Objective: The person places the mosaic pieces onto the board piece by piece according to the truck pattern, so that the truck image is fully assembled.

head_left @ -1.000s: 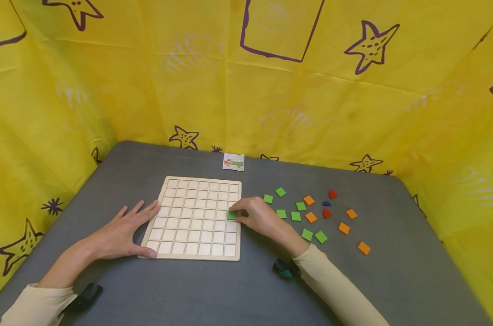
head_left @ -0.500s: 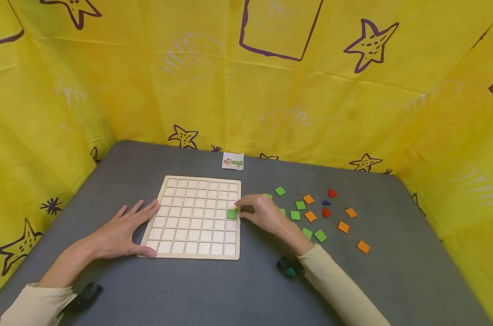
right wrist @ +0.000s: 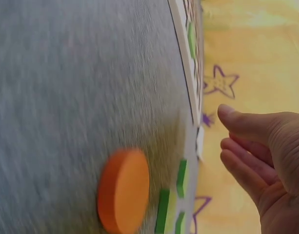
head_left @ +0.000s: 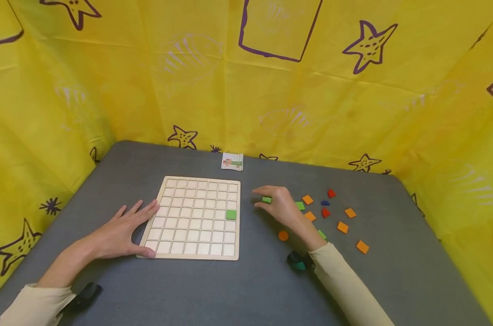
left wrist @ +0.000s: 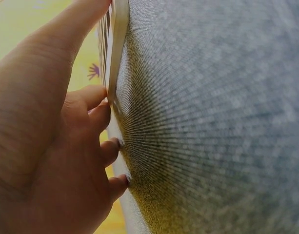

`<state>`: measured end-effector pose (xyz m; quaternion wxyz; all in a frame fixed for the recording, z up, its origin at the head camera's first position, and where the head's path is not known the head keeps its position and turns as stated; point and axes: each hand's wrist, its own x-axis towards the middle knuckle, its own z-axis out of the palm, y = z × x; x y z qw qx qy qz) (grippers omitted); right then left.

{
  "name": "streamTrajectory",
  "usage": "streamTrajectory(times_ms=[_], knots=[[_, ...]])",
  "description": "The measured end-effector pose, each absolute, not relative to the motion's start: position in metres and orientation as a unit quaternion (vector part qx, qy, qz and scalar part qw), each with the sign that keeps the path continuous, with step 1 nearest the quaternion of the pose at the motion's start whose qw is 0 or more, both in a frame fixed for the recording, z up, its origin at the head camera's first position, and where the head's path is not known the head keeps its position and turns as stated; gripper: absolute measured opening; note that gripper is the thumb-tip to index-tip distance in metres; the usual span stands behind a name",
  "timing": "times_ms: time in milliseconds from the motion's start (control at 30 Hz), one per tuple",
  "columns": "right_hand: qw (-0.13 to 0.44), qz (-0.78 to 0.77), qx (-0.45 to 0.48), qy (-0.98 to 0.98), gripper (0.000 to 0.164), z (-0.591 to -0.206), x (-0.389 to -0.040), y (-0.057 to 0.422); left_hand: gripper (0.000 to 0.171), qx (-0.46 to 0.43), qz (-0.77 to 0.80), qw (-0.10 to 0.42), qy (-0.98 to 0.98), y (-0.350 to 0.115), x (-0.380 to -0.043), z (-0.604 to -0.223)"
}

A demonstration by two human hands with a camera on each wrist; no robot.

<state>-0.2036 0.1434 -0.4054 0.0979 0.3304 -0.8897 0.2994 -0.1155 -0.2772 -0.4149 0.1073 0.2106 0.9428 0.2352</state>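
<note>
Bordering grey table [head_left: 181,290], yellow starfish-print cloth [head_left: 238,90]

From above, the head view faced forward and down over the worktop [head_left: 189,290]; the low, close, sideways wrist views shared the board [head_left: 195,223]

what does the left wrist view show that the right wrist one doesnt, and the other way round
Only the left wrist view: the left hand, its fingers against the edge of the wooden board.

Only the right wrist view: the right hand, thumb and fingers apart with nothing between them; an orange disc; loose green tiles on the table; and a single green tile on the board.

Both: the board, seen nearly edge-on, the gray tabletop and the yellow cloth with purple markings.
</note>
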Motion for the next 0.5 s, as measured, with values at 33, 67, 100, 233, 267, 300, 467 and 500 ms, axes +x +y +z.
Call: streamTrajectory(times_ms=[33,67,100,233,267,300,467,500], knots=[[0.098,0.305,0.324,-0.89,0.035,-0.405,-0.205,0.146,0.123,0.211,0.235,0.108,0.943,-0.278,-0.115,-0.415],[0.098,0.309,0.317,-0.891,0.035,-0.405,-0.207,0.149,0.123,0.211,0.235,0.108,0.943,-0.278,-0.115,-0.416],[0.099,0.313,0.312,-0.892,0.035,-0.404,-0.208,0.152,0.123,0.21,0.235,0.108,0.943,-0.278,-0.115,-0.416],[0.102,0.332,0.285,-0.893,0.034,-0.403,-0.214,0.165,0.122,0.211,0.235,0.106,0.943,-0.278,-0.114,-0.417],[0.102,0.335,0.281,-0.893,0.034,-0.403,-0.215,0.168,0.122,0.212,0.234,0.104,0.943,-0.278,-0.114,-0.417],[0.102,0.338,0.279,-0.893,0.034,-0.403,-0.216,0.171,0.122,0.213,0.233,0.103,0.943,-0.278,-0.115,-0.417],[0.084,0.346,0.268,-0.895,0.035,-0.408,-0.219,0.179,0.122,0.213,0.235,0.101,0.943,-0.277,-0.115,-0.416],[0.08,0.344,0.266,-0.897,0.035,-0.409,-0.22,0.18,0.122,0.213,0.236,0.102,0.943,-0.277,-0.115,-0.416]])
